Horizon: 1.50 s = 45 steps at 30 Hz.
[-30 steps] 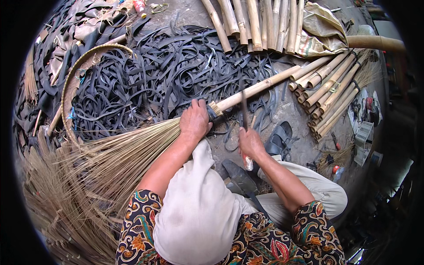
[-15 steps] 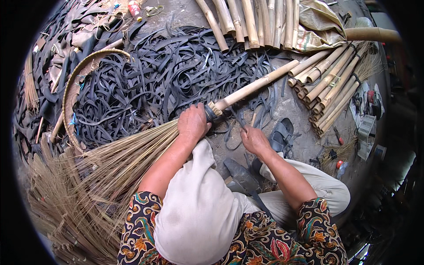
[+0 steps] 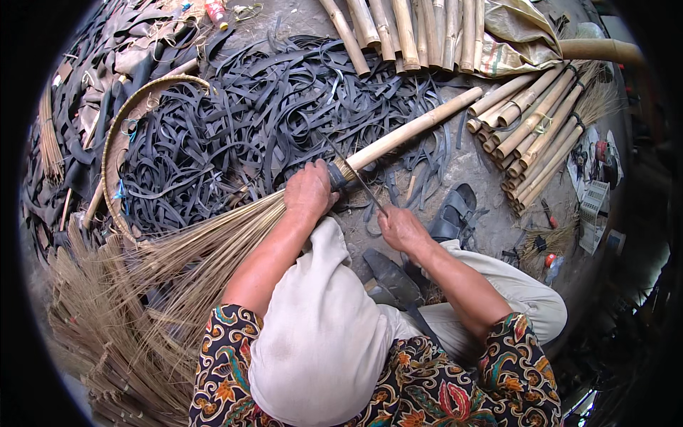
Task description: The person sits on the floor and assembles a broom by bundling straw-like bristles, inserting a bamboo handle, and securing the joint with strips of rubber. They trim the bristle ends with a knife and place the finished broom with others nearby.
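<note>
A grass broom (image 3: 235, 231) lies slantwise before me, its bristles fanning to the lower left and its bamboo handle (image 3: 420, 128) pointing to the upper right. My left hand (image 3: 309, 191) is wrapped round the bristle bundle, right beside the black rubber binding (image 3: 337, 175). Cut stalk ends poke out where the binding meets the handle. In my right hand (image 3: 404, 231), closed, is a long thin-bladed knife (image 3: 364, 185). Its blade crosses the stalk ends at the base of the handle and points to the upper left. The knife's grip is hidden in my fingers.
Tangled black rubber strips (image 3: 256, 128) cover the floor ahead, partly ringed by a curved cane rim (image 3: 107, 153). Bamboo poles (image 3: 409, 35) and bundled bamboo-handled brooms (image 3: 533, 135) lie at far right. Loose broom bristles (image 3: 107, 327) are heaped at left. My sandalled foot (image 3: 455, 213) is near my right hand.
My right hand has moved slightly left and raised the knife, so its blade now lies across the stalk ends by the handle. My left hand keeps its grip.
</note>
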Tool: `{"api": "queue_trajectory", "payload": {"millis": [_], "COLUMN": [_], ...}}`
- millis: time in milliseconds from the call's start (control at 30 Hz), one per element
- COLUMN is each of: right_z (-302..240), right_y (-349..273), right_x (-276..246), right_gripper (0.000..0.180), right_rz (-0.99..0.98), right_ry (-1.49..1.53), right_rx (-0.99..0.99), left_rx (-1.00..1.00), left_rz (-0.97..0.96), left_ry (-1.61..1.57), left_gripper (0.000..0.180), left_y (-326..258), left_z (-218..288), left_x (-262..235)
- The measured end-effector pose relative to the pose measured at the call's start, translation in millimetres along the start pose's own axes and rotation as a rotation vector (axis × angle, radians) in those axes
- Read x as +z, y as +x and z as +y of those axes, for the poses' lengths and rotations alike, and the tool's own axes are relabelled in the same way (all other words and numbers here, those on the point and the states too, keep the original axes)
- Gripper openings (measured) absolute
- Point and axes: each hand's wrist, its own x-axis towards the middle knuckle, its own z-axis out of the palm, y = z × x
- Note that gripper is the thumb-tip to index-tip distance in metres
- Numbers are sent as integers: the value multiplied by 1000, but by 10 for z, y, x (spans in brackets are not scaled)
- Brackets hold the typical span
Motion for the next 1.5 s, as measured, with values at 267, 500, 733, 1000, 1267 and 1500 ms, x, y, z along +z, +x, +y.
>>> {"api": "queue_trajectory", "payload": {"millis": [267, 500, 733, 1000, 1267, 1500], "right_z": [-99, -50, -29, -148, -55, -92], "right_y": [7, -34, 7, 6, 28, 16], "right_x": [-140, -126, -85, -114, -143, 16], "right_gripper": [41, 42, 40, 39, 37, 37], "right_rz": [-64, 67, 98, 10, 114, 99], "right_ry": [46, 102, 81, 28, 193, 51], "right_rx": [-15, 96, 94, 75, 175, 74], "left_rx": [17, 23, 10, 41, 68, 50], "left_rz": [-42, -26, 14, 133, 15, 63], "left_ry": [-32, 11, 34, 63, 26, 60], "left_gripper": [70, 66, 65, 73, 72, 72], "left_y": [14, 35, 36, 9, 35, 61], "left_z": [-18, 9, -18, 21, -51, -44], "left_x": [-205, -161, -86, -57, -71, -24]}}
